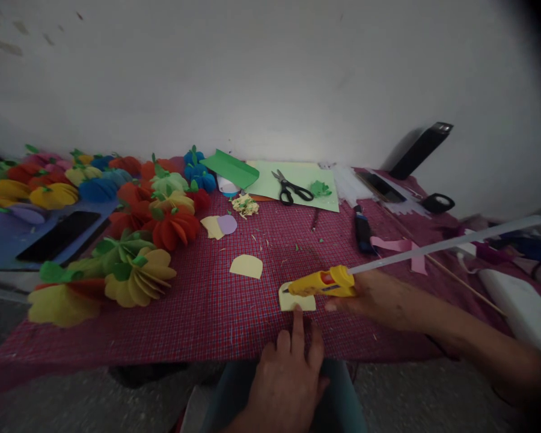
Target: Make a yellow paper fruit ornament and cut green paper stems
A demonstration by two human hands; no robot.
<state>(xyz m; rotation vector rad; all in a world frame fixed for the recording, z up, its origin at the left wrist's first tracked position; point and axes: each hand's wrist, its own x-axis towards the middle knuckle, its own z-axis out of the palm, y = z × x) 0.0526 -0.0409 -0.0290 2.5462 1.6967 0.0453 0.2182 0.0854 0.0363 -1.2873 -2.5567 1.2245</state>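
Note:
A yellow glue gun [327,281] with a long whitish glue stick [446,243] jutting from its back is in my right hand [379,297], the fingers closed round it. Its nozzle points left, over a pale yellow paper piece [307,302] with a rounded end. My left hand [286,376] lies palm down at the table's front edge. One outstretched fingertip presses the lower edge of that paper, and the other fingers are extended too. A similar pale yellow paper piece [247,266] lies flat to the upper left. Whether glue has come out cannot be made out.
Many colourful paper pumpkins [174,225] crowd the left side. Black scissors [288,187] rest on pale green paper [265,174] at the back. A dark-handled cutter [363,231], pink ribbon [417,258], tape roll [437,203] and white box [520,307] are on the right.

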